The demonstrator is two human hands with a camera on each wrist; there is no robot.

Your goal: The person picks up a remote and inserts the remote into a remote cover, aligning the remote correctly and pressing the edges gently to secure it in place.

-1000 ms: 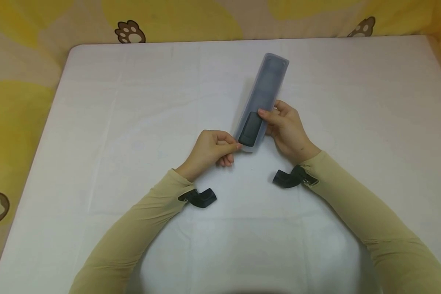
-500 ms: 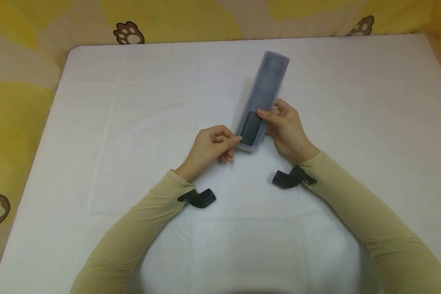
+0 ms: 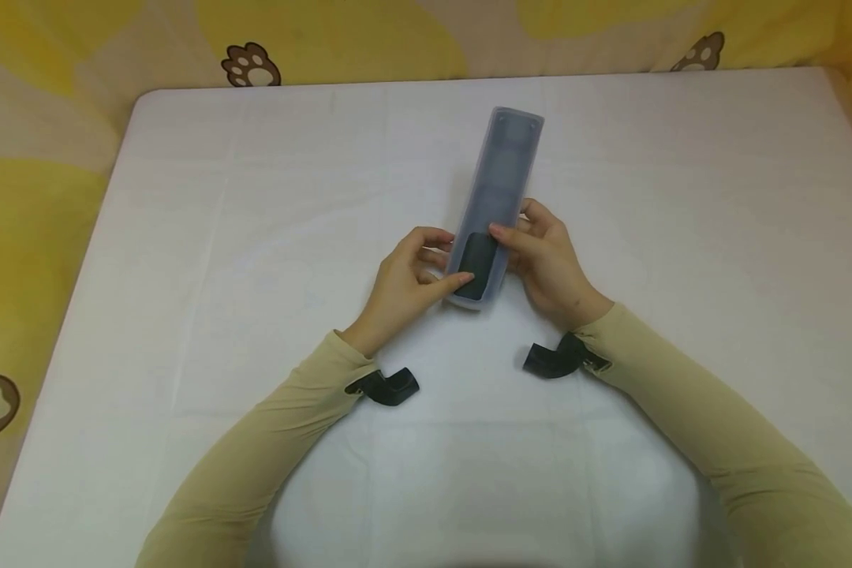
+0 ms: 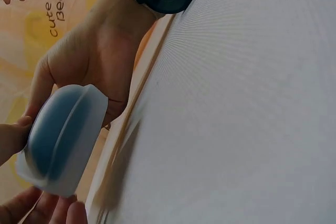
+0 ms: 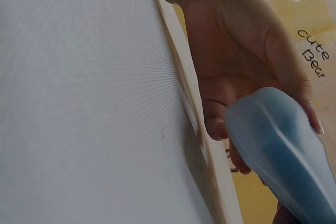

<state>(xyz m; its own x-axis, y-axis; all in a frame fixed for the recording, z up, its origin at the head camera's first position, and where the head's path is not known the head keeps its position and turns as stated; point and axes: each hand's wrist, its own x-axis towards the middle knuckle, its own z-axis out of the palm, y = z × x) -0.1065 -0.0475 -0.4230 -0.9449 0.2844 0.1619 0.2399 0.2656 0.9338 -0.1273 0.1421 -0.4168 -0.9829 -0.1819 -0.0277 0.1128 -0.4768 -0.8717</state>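
Observation:
A long, narrow, translucent blue-grey plastic case is held above the white table, its far end tipped slightly right. Its near end bears a dark panel. My right hand grips the right side, thumb on top and fingers beneath. At the near left corner my left hand has its thumb on the dark panel and its other fingers at the case's left side. In the left wrist view, the left fingertips reach the case's underside. The right wrist view shows the case below the right palm.
The white-covered table spreads around both arms. Yellow and beige fabric with paw prints hangs along its back and left edges. Black curved mounts stick out from both sleeve cuffs.
The case has moved a little left and nearer the body, and turned more upright in the head view. My left thumb has come onto the dark panel, with the fingers spread along the side.

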